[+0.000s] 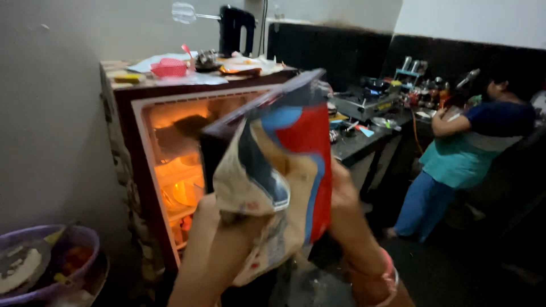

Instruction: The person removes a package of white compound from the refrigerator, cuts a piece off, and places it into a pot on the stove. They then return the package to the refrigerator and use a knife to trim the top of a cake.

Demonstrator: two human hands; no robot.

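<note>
Crinkled plastic — the red, blue and cream food pouch (pixel 284 165) fills the middle of my head view, held up at chest height between both hands, right in front of the open fridge (pixel 170 165).

Grip: left hand (pixel 213 227) is wrapped on the pouch's lower left edge, fingers pressed into the folded film. Right hand (pixel 344 196) is behind the right side of the pouch; I see the back of it and the wrist with a pink bangle (pixel 389 276), but the fingertips are hidden, so I cannot tell how firmly it pinches.

Risks as I judge them:
- The top of the pouch looks torn and folded open. It is tilted, so contents could spill onto the floor if it tips further.
- The film is limp and creased; a one-sided hold may let it sag or slip.
- The fridge stands open, orange light on, shelves stocked with bowls. The pouch blocks my sight of the shelves, so clipping a bowl on the way in is plausible.

Around:
- Fridge top is cluttered: a pink basket (pixel 169 68), papers, a black hand mixer (pixel 236 28) with its whisk sticking out left.
- A purple tub (pixel 45 261) of vegetables sits low left, beside the fridge — near the feet.
- Another person in a teal top and blue trousers (pixel 455 153) stands at the dark counter (pixel 369 136) to the right, well apart, beside a stove and jars.

Image is blurred; fine detail is unreliable.
</note>
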